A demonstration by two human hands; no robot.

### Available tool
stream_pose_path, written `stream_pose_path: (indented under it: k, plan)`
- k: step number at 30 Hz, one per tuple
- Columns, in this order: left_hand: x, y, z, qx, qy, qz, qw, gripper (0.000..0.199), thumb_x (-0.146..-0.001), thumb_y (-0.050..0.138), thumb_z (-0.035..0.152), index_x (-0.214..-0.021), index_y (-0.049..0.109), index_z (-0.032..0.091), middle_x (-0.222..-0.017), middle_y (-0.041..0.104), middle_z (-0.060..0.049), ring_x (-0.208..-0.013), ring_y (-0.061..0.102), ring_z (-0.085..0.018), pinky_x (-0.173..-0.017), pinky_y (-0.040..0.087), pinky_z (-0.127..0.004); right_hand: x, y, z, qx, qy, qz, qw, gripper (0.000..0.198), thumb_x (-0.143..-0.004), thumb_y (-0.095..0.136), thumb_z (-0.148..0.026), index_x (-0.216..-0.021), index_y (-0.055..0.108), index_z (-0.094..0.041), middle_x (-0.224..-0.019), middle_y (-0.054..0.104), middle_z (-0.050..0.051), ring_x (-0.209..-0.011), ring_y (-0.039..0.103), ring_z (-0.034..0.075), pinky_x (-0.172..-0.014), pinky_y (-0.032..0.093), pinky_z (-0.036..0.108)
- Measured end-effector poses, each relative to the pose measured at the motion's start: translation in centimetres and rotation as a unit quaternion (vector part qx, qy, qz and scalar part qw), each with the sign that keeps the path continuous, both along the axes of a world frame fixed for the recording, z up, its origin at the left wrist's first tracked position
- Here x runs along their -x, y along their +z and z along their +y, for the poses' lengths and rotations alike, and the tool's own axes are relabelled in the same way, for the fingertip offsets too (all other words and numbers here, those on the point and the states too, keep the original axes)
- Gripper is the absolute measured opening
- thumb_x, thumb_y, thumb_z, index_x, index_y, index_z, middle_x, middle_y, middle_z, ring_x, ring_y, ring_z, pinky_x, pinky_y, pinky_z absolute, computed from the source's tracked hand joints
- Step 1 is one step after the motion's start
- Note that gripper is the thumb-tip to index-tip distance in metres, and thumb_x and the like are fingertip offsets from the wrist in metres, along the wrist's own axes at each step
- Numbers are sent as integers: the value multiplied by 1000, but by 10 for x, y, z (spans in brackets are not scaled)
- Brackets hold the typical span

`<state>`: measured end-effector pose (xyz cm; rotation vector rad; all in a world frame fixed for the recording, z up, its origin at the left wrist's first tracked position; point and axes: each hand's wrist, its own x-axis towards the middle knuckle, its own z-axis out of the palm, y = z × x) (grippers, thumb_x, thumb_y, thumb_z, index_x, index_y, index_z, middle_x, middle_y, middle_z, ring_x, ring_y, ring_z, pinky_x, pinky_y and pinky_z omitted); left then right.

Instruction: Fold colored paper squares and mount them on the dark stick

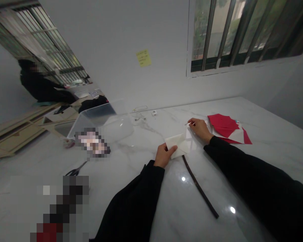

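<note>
My left hand (163, 156) grips a cream piece of folded paper (176, 144), thumb on top, held just above the marble-look table. My right hand (200, 129) is farther forward, with thumb and fingers pinched around something tiny and shiny that I cannot make out. Under and beside those fingers lies a white sheet (189, 132), partly hidden. A dark thin stick (198, 185) runs from below the cream paper toward me. Right of my right hand are red and white pieces (223, 126), paper or cloth, overlapping in a flat pile.
Black-handled scissors (75, 170) lie at left, near a blurred-out object (93, 143). Behind that stands a clear plastic bin (91, 116). A cable (140, 114) and a small white box (154, 113) sit by the wall. A person in dark clothes (41, 84) sits far left.
</note>
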<state>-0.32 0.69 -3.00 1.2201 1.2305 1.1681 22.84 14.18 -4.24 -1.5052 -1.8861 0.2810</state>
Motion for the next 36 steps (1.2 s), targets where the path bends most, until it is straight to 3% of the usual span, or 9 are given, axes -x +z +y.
stream_pose_path:
  k: [7, 14, 18, 24, 32, 36]
  plan:
    - [1, -2, -1, -3, -4, 4, 1000, 41, -70, 77, 37, -99, 73, 9, -101, 75, -13, -87, 70, -25, -78, 54, -34, 8, -2, 25, 10, 8, -44, 999, 25, -85, 58, -18, -105, 72, -20, -91, 75, 6, -79, 64, 17, -76, 45, 27]
    - [1, -3, -1, 1, -1, -6, 1000, 41, -69, 78, 38, -99, 73, 9, -100, 75, -14, -86, 70, -25, -77, 55, -34, 8, 1, 25, 10, 8, -55, 998, 16, -84, 60, -19, -91, 74, -17, -92, 74, 8, -82, 64, 18, -79, 44, 28]
    - [1, -3, -1, -1, -1, 1, 1000, 40, -70, 78, 37, -98, 73, 9, -101, 75, -14, -86, 70, -25, -78, 55, -35, 3, 6, 7, -6, 4, -34, 999, 18, -86, 55, -18, -92, 72, -14, -96, 73, 11, -83, 64, 19, -77, 45, 28]
    - [0, -4, -3, 1, -1, -4, 1000, 39, -71, 77, 36, -98, 73, 9, -102, 75, -15, -87, 70, -25, -79, 55, -35, -11, 10, -39, 1, 22, 7, 1000, 11, -81, 62, -25, -81, 70, -17, -78, 73, 5, -69, 66, 17, -67, 46, 27]
    - [1, -5, -2, -1, 0, 0, 1000, 40, -69, 79, 37, -98, 73, 9, -102, 75, -15, -88, 70, -26, -81, 55, -37, -27, 10, -71, 42, 44, 129, 990, 30, -86, 59, -44, -87, 73, -17, -79, 74, 7, -69, 68, 21, -66, 51, 33]
    - [0, -6, -3, 0, -5, -5, 1000, 42, -70, 79, 38, -100, 73, 10, -104, 75, -14, -90, 70, -26, -81, 55, -37, -25, 10, -76, 110, 67, 212, 969, 38, -82, 63, -52, -86, 73, -16, -73, 73, 8, -64, 66, 20, -61, 53, 32]
